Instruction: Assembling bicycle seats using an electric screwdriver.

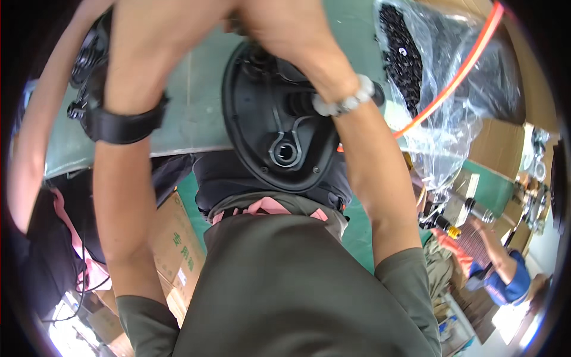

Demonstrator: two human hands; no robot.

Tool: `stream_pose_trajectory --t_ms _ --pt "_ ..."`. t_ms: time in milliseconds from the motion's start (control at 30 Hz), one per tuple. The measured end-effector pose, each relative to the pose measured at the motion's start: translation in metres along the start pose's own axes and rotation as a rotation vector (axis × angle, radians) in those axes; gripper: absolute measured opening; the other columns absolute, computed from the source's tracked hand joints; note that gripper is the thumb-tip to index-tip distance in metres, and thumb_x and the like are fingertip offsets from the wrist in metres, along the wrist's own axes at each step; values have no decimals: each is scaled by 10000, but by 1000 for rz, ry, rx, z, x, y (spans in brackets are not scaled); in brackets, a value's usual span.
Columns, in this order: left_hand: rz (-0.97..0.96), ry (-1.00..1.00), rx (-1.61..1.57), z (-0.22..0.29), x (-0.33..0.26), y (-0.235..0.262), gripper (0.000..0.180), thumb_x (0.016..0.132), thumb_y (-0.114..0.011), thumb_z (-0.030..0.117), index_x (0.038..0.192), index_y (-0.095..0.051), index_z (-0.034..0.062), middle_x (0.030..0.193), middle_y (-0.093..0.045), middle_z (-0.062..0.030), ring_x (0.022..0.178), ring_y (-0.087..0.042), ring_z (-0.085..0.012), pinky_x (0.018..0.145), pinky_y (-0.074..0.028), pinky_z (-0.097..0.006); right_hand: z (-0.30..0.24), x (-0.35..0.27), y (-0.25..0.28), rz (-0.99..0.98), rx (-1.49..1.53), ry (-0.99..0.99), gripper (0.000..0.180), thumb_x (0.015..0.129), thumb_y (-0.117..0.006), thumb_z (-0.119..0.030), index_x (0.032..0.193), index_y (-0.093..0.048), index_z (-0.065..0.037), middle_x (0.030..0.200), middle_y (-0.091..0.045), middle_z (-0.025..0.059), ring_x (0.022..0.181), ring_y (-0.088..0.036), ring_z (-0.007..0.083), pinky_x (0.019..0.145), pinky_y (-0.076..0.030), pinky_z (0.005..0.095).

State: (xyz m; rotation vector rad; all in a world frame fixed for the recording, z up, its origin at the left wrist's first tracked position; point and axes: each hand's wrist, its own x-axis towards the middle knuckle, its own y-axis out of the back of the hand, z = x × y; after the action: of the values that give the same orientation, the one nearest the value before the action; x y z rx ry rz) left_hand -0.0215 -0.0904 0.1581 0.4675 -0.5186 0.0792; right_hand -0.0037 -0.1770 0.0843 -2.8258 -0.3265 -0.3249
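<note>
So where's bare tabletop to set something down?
Green tabletop shows bare between the black wristband and black housing, and between the right forearm and black pieces. Crowded: black parts left of the wristband; plastic bag at right.

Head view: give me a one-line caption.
Right arm, in pale beaded bracelet, extends over a black oval housing at a green worktable; left arm wears a black wristband.
</note>
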Motion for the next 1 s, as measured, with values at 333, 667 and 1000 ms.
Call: stream_pose_trajectory --t_ms 333,667,1000 --pt "-48 -21 -72 4 -17 -1 296 957 -522 237 1091 -581 -20 970 -663 -111 886 -608 -150 840 -484 -283 -8 -10 12 -56 -13 172 351 882 -721 -281 1006 -639 37 915 -712 141 848 -680 196 755 -530 321" --pt "-250 36 -299 3 -12 16 475 1000 -567 367 1289 -525 -8 1135 -654 -128 1033 -602 -146 945 -458 -277 -17 -13 7 28 -45 143 292 857 -740 -216 1009 -667 22 884 -712 97 795 -653 130 709 -531 305" --pt "-687 211 -156 -125 -83 10 667 745 -813 188 1312 -548 -42 1259 -628 -176 1228 -564 -268 1052 -429 -394 -11 -16 2 -53 -143 150 433 740 -814 -314 1012 -714 7 853 -727 73 783 -676 131 741 -543 287"
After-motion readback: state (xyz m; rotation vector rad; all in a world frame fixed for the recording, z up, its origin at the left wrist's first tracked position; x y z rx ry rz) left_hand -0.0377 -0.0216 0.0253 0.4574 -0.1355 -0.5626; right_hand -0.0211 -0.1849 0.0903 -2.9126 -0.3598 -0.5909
